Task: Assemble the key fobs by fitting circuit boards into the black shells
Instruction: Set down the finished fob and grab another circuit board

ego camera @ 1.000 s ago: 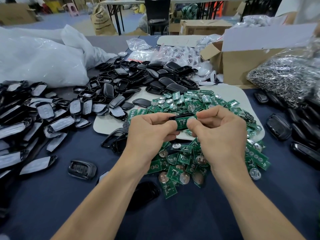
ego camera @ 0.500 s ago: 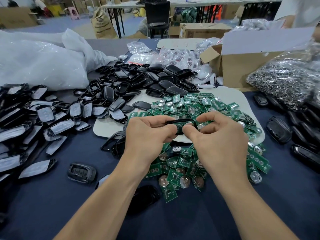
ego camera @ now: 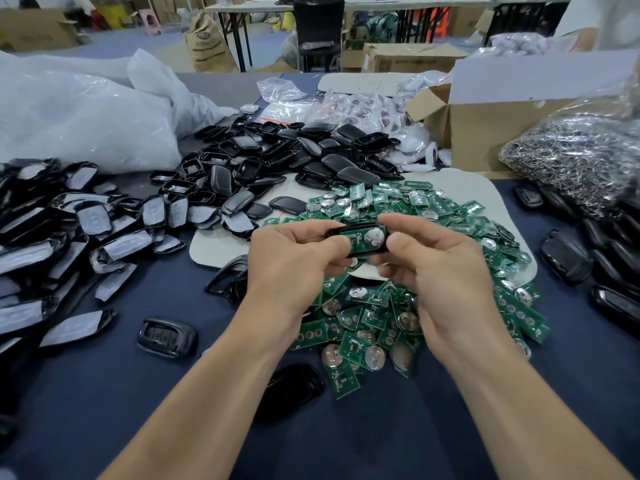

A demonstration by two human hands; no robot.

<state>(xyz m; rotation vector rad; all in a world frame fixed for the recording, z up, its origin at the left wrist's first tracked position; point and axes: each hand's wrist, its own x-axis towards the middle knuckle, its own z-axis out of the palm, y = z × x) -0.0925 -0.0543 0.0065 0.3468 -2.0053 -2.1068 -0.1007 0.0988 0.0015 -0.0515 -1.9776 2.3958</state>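
black shell (ego camera: 372, 251) now tilted up, circuit board (ego camera: 355, 234) inside

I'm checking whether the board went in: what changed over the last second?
The circuit board, earlier tilted at the rim, now sits in the black shell, which has tipped open-side toward the camera. Left hand and right hand kept gripping it; the loose boards stayed put.

assembly workshop | heaped black shells (ego camera: 277, 157) | circuit boards (ego camera: 415, 202) | cartons (ego camera: 491, 123) | trestle tables (ego camera: 249, 8)
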